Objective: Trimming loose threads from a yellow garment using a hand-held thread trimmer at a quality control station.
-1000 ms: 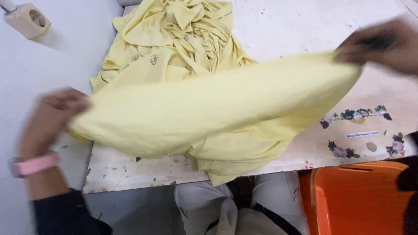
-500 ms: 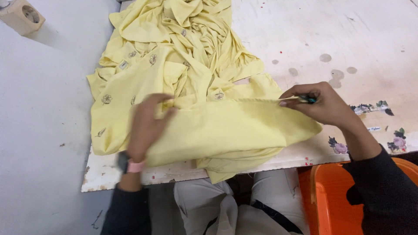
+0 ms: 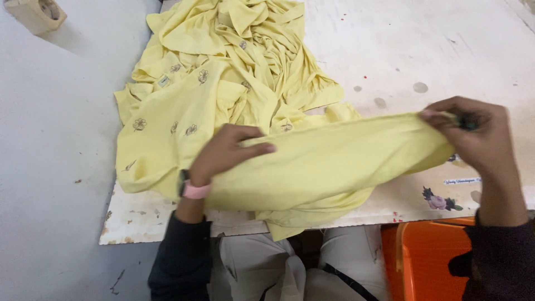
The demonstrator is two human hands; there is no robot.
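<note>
Both hands hold one yellow cloth (image 3: 334, 161) stretched out between them. The right hand (image 3: 473, 136) pinches the far right end of the cloth tight in its fingers, and something small and dark sits in that hand too, but I cannot tell what it is. The left hand (image 3: 225, 153) lies on the cloth near its left end, with the fingers flat on top and pointing right and the thumb tucked under. A pink watch band (image 3: 195, 191) is on that wrist.

The cloth lies over the near edge of a white board table (image 3: 434, 50), and a bit of it hangs down past that edge. Just behind it is a pile of yellow clothes (image 3: 223, 72) with little flower marks, all crumpled. The pile touches the held cloth and spills over the left edge of the table.

To the right of the pile, the table top is bare with a few spots. An orange bin (image 3: 429, 262) stands below the near edge, under the right arm. A tape roll (image 3: 36, 12) sits on the grey floor far to the left.
</note>
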